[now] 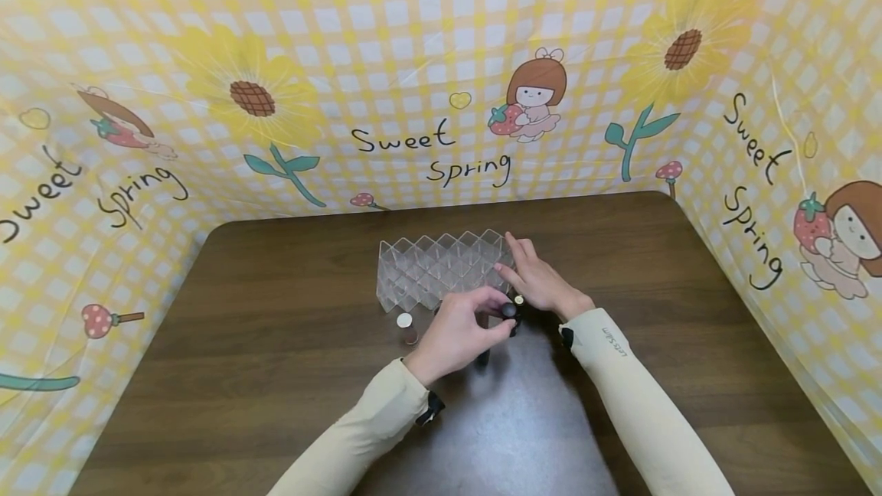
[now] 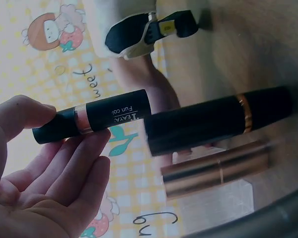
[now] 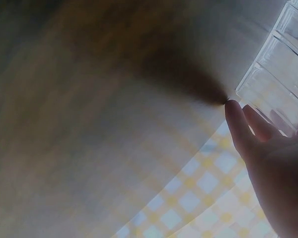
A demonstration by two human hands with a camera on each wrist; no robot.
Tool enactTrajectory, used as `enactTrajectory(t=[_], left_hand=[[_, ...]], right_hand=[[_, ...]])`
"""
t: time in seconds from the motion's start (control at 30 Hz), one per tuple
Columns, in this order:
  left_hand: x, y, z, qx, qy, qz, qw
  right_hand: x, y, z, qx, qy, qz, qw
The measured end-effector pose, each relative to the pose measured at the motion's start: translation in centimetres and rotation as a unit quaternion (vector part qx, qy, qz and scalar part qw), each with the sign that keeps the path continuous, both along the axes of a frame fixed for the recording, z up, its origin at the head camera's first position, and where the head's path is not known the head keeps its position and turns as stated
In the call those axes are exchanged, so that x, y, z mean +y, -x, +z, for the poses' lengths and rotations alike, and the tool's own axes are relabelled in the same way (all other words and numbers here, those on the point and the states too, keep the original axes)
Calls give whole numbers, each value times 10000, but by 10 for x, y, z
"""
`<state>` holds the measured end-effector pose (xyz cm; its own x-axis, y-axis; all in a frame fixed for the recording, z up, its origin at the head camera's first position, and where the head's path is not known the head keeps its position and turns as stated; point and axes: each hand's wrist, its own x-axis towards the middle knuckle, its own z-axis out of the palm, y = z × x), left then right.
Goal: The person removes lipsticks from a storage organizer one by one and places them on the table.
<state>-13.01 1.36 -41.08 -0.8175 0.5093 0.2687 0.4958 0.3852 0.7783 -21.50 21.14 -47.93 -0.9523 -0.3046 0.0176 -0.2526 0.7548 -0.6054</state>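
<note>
Between the thumb and fingers of my left hand [image 1: 451,335] is a small black lipstick tube [image 2: 120,111] with a pinkish band and printed lettering, pinched by one end. My right hand [image 1: 543,282] rests its fairly straight fingers against the right side of a clear lattice organizer [image 1: 441,266]. In the right wrist view, fingertips touch the clear organizer wall [image 3: 273,74]. A black tube with a gold ring [image 2: 198,121] and a rose-gold lipstick [image 2: 216,169] stand near the held tube.
A small bottle with a white cap [image 1: 405,321] stands in front of the organizer's left end. Part of a dark tube [image 1: 484,354] shows below the left hand. The brown wooden table [image 1: 289,373] is bordered by yellow checked cloth [image 1: 413,37] at the back and sides.
</note>
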Motion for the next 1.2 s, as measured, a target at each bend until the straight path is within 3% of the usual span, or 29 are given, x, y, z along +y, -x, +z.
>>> enactTrajectory(t=[0.43, 1.03, 1.2], left_hand=[[9, -3, -11, -235, 280, -118, 9993], [18, -2, -22, 226, 783, -129, 9966], [19, -2, -23, 159, 894, -92, 9958]], right_hand=[[0, -1, 0, 72, -12, 21, 10000], [0, 1, -1, 145, -53, 25, 9999], [-1, 1, -1, 130, -70, 16, 9999]])
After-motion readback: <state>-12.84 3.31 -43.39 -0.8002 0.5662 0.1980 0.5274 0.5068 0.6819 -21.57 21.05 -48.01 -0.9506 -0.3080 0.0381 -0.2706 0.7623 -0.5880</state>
